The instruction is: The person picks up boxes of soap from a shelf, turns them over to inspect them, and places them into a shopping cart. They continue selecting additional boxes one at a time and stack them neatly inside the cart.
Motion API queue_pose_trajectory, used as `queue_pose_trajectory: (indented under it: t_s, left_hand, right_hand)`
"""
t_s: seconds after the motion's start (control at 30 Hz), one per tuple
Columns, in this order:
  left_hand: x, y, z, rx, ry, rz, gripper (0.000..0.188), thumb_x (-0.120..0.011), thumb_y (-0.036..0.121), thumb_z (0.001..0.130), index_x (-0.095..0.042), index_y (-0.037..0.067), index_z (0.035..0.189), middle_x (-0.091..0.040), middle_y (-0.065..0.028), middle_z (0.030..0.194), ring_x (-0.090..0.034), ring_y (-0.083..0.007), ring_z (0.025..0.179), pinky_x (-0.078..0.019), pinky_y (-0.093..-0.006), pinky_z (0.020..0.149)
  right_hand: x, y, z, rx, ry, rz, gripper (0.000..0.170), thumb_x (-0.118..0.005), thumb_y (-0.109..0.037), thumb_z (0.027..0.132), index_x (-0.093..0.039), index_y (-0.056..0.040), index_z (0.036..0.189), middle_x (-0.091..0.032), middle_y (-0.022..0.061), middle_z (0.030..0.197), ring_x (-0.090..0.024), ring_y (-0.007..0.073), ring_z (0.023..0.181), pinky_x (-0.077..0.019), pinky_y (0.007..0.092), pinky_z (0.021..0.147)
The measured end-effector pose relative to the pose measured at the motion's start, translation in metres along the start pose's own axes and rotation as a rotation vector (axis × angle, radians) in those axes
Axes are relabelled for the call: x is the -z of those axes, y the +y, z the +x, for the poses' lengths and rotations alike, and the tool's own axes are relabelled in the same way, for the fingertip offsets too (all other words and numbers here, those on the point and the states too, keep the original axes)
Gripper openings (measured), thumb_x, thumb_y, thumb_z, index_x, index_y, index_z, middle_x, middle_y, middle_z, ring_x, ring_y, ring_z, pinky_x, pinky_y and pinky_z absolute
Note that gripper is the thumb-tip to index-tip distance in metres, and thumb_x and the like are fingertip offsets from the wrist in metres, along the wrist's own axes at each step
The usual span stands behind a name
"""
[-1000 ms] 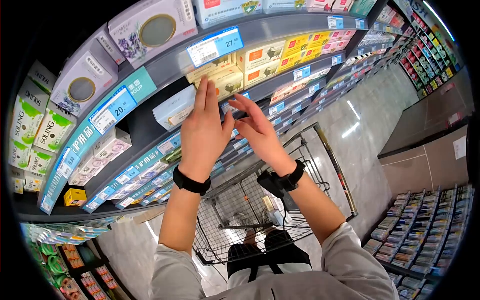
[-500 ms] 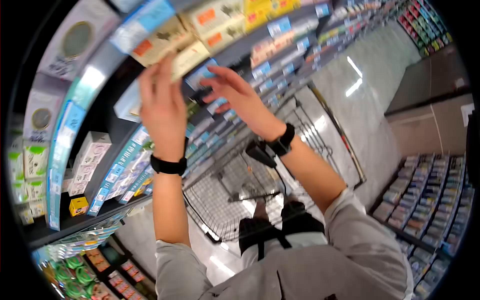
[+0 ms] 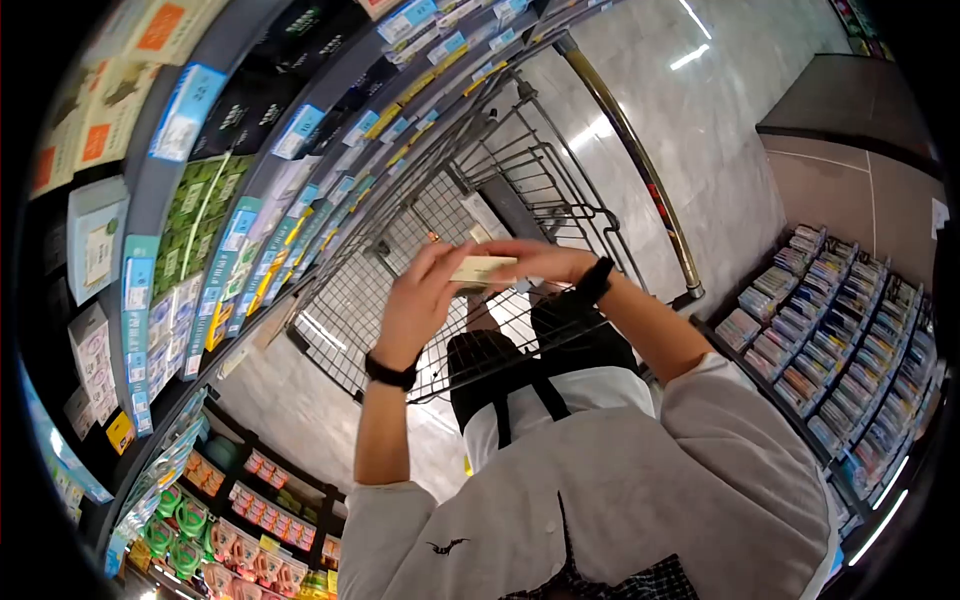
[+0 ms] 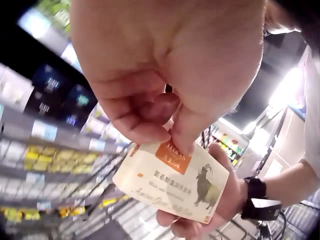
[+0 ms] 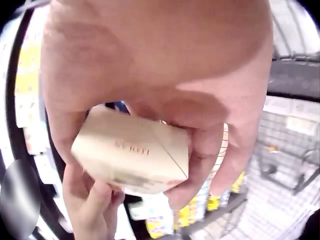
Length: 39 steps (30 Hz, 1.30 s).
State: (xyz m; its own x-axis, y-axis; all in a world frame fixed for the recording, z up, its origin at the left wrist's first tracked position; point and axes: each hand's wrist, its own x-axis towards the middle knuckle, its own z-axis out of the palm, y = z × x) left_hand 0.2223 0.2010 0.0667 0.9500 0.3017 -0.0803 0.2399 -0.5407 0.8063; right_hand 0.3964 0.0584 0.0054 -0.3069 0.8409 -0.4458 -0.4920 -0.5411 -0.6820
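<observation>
Both hands hold a small cream box in front of the body, above the shopping cart. The left hand pinches one edge of it between thumb and fingers. In the left wrist view the box shows an orange label and a drawing of a horned goat. My right hand grips it from the other side, its thumb and fingers round the ends. From the right wrist a plain side of the box with small lettering faces the camera.
Along the left runs a store shelf with price tags and boxed goods, including similar cream boxes. The wire cart's handle lies ahead to the right. Racks of small packets stand at the right.
Both hands have come away from the shelf and down over the cart, now with a cream box between them. The head view has swung rightward, away from the shelf.
</observation>
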Motion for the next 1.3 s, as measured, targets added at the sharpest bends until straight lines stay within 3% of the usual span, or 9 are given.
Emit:
queue_pose_trajectory:
  t_s: [0.2,0.27,0.4,0.47,0.8,1.07,1.13,1.27,1.3]
  left_hand:
    - [-0.145,-0.084,-0.003,0.523,0.215,-0.264,0.046,-0.063,0.026,0.088,-0.049,0.007,0.128,-0.053,-0.0117,0.118,-0.061,-0.0186,0.086,-0.0504,-0.0301,0.067]
    - [-0.178,-0.107,0.009,1.039,0.198,-0.995,0.056,-0.061,0.039,0.087,-0.045,0.005,0.129,-0.052,-0.0126,0.118,-0.060,-0.0181,0.090,-0.0508,-0.0298,0.072]
    - [-0.220,-0.161,0.017,1.202,0.156,-1.166,0.059,-0.063,0.039,0.087,-0.043,0.004,0.131,-0.056,-0.0040,0.108,-0.057,-0.0125,0.092,-0.0484,-0.0268,0.076]
    - [-0.219,-0.169,0.030,1.041,0.057,-0.720,0.054,-0.064,0.030,0.089,-0.044,0.008,0.134,-0.049,0.0011,0.094,-0.046,-0.0104,0.073,-0.0413,-0.0251,0.066]
    - [-0.299,-0.262,0.001,0.668,0.146,-0.241,0.058,-0.057,0.032,0.091,-0.037,0.008,0.139,-0.056,-0.0066,0.091,-0.053,-0.0173,0.077,-0.0456,-0.0320,0.070]
    - [-0.283,-0.244,-0.009,1.256,0.075,-0.918,0.056,-0.049,0.026,0.092,-0.030,0.012,0.143,-0.060,-0.0100,0.105,-0.059,-0.0188,0.086,-0.0487,-0.0343,0.069]
    - [-0.268,-0.253,-0.020,1.073,0.052,-0.683,0.056,-0.051,0.024,0.091,-0.033,0.008,0.141,-0.057,-0.0158,0.120,-0.060,-0.0257,0.097,-0.0477,-0.0357,0.078]
    - [-0.156,-0.161,-0.004,0.568,0.482,-0.113,0.035,-0.055,0.009,0.084,-0.056,0.005,0.119,-0.064,-0.0173,0.104,-0.061,-0.0329,0.098,-0.0495,-0.0372,0.083]
    - [-0.108,-0.118,0.002,0.489,0.510,-0.083,0.032,-0.055,0.007,0.084,-0.058,0.005,0.115,-0.065,-0.0165,0.102,-0.062,-0.0316,0.095,-0.0499,-0.0360,0.081]
  right_hand:
    - [0.036,0.101,-0.002,-0.194,0.343,0.217,0.071,-0.063,-0.039,0.086,-0.030,-0.0089,0.142,-0.053,0.0046,0.119,-0.054,0.0099,0.103,-0.0440,0.0255,0.079]
    - [0.046,0.117,0.010,-0.224,0.331,0.218,0.074,-0.063,-0.040,0.086,-0.026,-0.0101,0.143,-0.051,0.0062,0.122,-0.049,0.0135,0.111,-0.0429,0.0289,0.086]
    - [0.065,0.191,0.053,-0.129,0.393,-0.145,0.085,-0.059,-0.041,0.087,-0.014,0.0030,0.144,-0.027,0.0273,0.144,-0.031,0.0328,0.134,-0.0300,0.0361,0.106]
    - [0.071,0.189,0.054,-0.353,0.344,-0.530,0.083,-0.057,-0.040,0.087,-0.016,0.0064,0.143,-0.028,0.0316,0.142,-0.031,0.0366,0.133,-0.0295,0.0363,0.107]
    - [0.074,0.176,0.033,-0.555,0.304,-0.520,0.057,-0.055,-0.032,0.086,-0.043,-0.0048,0.135,-0.048,0.0184,0.134,-0.049,0.0304,0.122,-0.0391,0.0344,0.099]
    - [0.095,0.210,0.027,-0.289,0.374,-0.645,0.035,-0.053,-0.036,0.086,-0.063,-0.0080,0.104,-0.064,0.0132,0.101,-0.061,0.0299,0.095,-0.0470,0.0361,0.081]
    - [0.090,0.201,0.023,-0.374,0.439,-0.549,0.034,-0.051,-0.034,0.087,-0.062,-0.0053,0.101,-0.065,0.0138,0.098,-0.061,0.0297,0.093,-0.0469,0.0372,0.079]
    - [0.070,0.158,0.016,0.246,0.238,-0.449,0.030,-0.050,-0.027,0.093,-0.060,-0.0018,0.107,-0.064,0.0081,0.102,-0.060,0.0177,0.089,-0.0458,0.0309,0.079]
    - [0.048,0.114,0.018,0.035,0.281,-0.246,0.030,-0.050,-0.027,0.094,-0.059,-0.0032,0.110,-0.063,0.0065,0.105,-0.059,0.0157,0.091,-0.0451,0.0299,0.081]
